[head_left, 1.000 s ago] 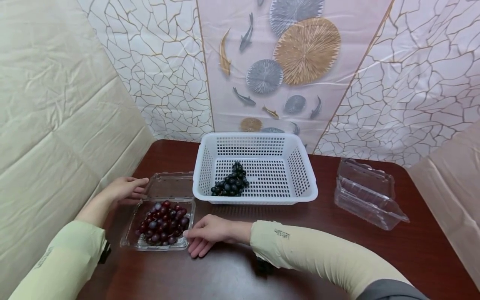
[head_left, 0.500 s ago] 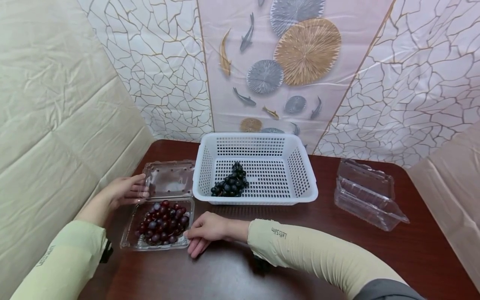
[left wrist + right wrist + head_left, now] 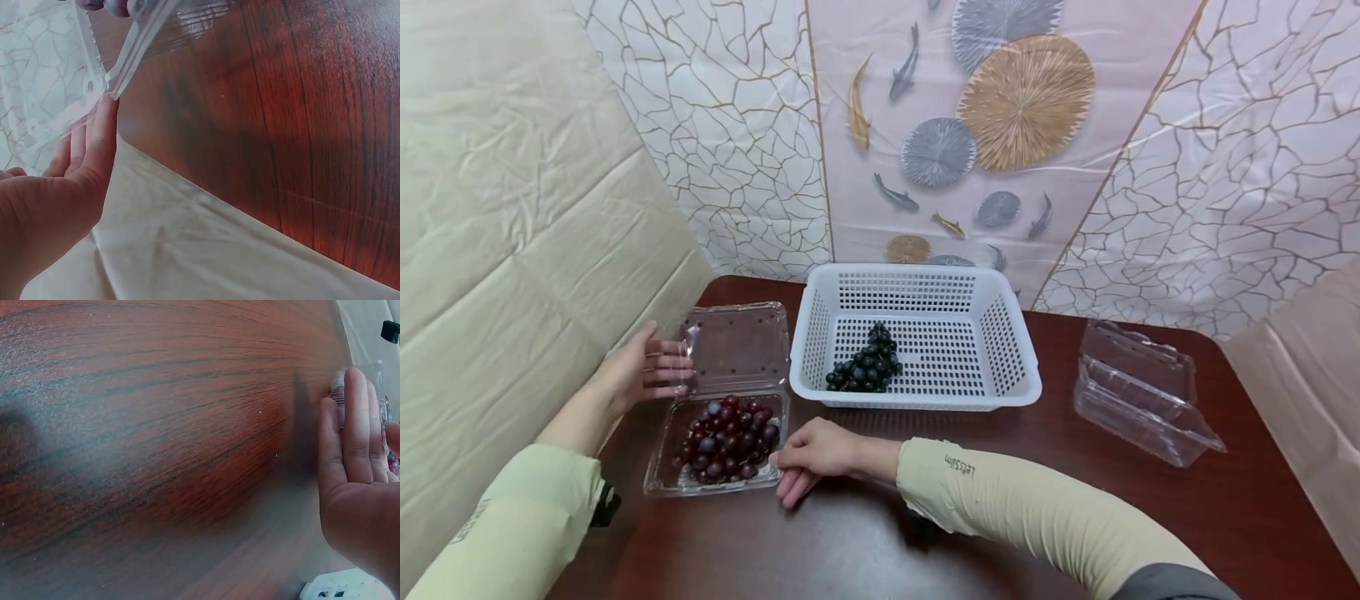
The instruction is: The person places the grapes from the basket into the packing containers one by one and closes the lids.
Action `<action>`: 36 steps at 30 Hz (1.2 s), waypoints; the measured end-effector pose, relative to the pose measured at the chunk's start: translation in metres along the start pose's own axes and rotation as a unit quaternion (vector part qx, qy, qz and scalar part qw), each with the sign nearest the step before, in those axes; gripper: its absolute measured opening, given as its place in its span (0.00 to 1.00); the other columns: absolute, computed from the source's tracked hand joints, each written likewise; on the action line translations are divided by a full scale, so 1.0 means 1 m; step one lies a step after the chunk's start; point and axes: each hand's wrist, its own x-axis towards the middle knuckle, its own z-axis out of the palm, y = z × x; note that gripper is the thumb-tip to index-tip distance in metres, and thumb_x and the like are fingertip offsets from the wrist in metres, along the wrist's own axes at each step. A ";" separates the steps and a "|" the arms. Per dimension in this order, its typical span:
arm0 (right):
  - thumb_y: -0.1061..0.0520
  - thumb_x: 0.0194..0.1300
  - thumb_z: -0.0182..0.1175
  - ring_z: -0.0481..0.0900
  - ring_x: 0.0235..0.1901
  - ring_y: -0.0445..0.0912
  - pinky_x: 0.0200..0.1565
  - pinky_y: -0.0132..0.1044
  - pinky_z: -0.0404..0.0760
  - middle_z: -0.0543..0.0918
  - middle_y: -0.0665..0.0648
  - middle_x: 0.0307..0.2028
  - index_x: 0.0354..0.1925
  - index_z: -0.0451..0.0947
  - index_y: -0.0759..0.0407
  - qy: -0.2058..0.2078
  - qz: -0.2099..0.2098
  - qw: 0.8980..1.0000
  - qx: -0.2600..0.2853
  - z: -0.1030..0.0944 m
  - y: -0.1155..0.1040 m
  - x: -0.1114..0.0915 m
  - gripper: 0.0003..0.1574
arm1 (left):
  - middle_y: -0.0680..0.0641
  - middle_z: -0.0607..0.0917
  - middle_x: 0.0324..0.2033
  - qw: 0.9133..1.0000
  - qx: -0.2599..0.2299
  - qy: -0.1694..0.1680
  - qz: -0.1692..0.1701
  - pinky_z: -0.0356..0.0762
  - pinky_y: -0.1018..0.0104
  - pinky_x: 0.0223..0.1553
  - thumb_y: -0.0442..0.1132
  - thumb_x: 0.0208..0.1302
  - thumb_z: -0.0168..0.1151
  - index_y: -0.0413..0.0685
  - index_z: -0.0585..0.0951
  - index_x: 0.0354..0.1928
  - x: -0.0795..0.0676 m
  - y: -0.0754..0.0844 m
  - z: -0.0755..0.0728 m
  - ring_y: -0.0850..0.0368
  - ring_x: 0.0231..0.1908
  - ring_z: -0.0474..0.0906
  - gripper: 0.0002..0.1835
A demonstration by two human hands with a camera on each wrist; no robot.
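Red grapes (image 3: pixel 726 442) lie in a clear plastic clamshell box (image 3: pixel 666 487) at the left of the head view. Its hinged lid (image 3: pixel 737 346) stands tilted up behind the fruit. My left hand (image 3: pixel 632 371) has its fingers stretched out against the lid's left side; in the left wrist view the fingertips meet the lid (image 3: pixel 65 119) near the hinge corner. At the box's right wall, my right hand (image 3: pixel 816 454) pinches the rim between thumb and fingers. The right wrist view shows these fingers nearly straight along the outside of the wall.
A white perforated basket (image 3: pixel 1030 379) stands at the back centre with a bunch of dark grapes (image 3: pixel 865 367) in its left front corner. Another clear clamshell box (image 3: pixel 1142 408), lid up, is on the right of the brown table (image 3: pixel 940 483). Cloth walls surround the table.
The lid's far edge has risen in the head view, away from the red grapes. My left hand moved up with it, fingers straightening. The right hand has stayed at the box's right wall.
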 end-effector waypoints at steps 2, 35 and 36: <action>0.59 0.80 0.59 0.92 0.27 0.53 0.41 0.44 0.93 0.89 0.74 0.33 0.37 0.83 0.71 0.002 -0.003 1.000 0.005 0.000 0.001 0.002 0.16 | 0.56 0.90 0.42 1.000 -0.022 -0.008 0.009 0.90 0.59 0.51 0.64 0.86 0.23 0.36 0.74 0.66 -0.002 0.001 -0.003 0.59 0.46 0.89 0.41; 0.58 0.80 0.61 0.93 0.35 0.61 0.45 0.47 0.93 0.89 0.76 0.34 0.34 0.80 0.66 0.042 -0.029 0.996 0.072 -0.001 0.008 0.010 0.15 | 0.42 0.78 0.70 0.977 0.191 -0.036 0.091 0.80 0.74 0.55 0.43 0.83 0.58 0.38 0.72 0.74 -0.050 -0.028 -0.009 0.74 0.58 0.77 0.26; 0.58 0.79 0.61 0.93 0.35 0.61 0.45 0.47 0.93 0.89 0.75 0.34 0.34 0.80 0.67 0.043 -0.028 0.996 0.070 0.000 0.008 0.010 0.15 | 0.37 0.75 0.73 0.975 0.200 -0.036 0.090 0.80 0.74 0.55 0.43 0.82 0.59 0.36 0.70 0.76 -0.051 -0.030 -0.008 0.74 0.58 0.77 0.29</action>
